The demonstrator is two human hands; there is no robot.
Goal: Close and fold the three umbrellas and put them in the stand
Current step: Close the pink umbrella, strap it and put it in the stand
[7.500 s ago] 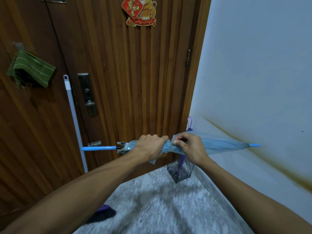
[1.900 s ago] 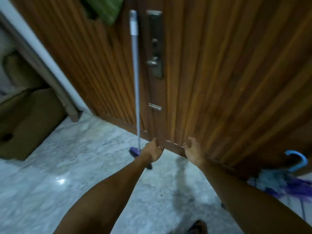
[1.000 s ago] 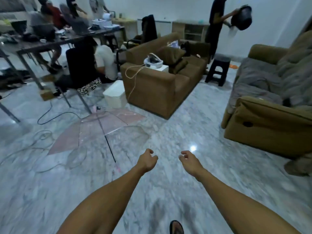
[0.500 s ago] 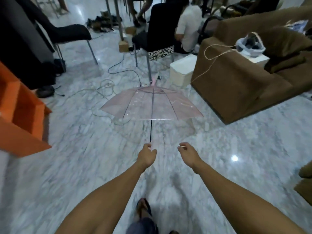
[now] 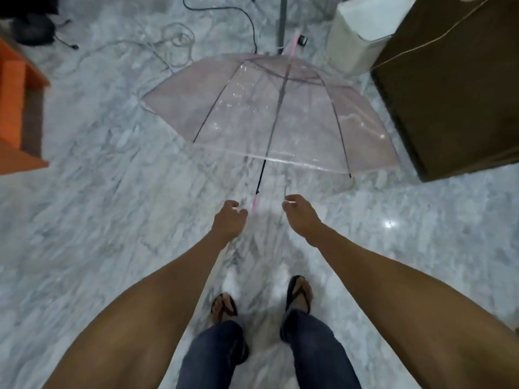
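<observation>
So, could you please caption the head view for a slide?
Both bare hands, left and right, reach toward an open transparent pink umbrella lying on the marble floor.

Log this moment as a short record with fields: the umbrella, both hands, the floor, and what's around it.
umbrella: clear pink umbrella, open, lying on its side on the floor
handle: pink handle points toward the person, between the two hands
left hand: left hand loosely curled, beside the handle, holding nothing
right hand: right hand loosely curled, holding nothing
floor: grey marble floor
nearby: brown sofa at right, white box behind the canopy, cables beyond
stand: not in view
</observation>
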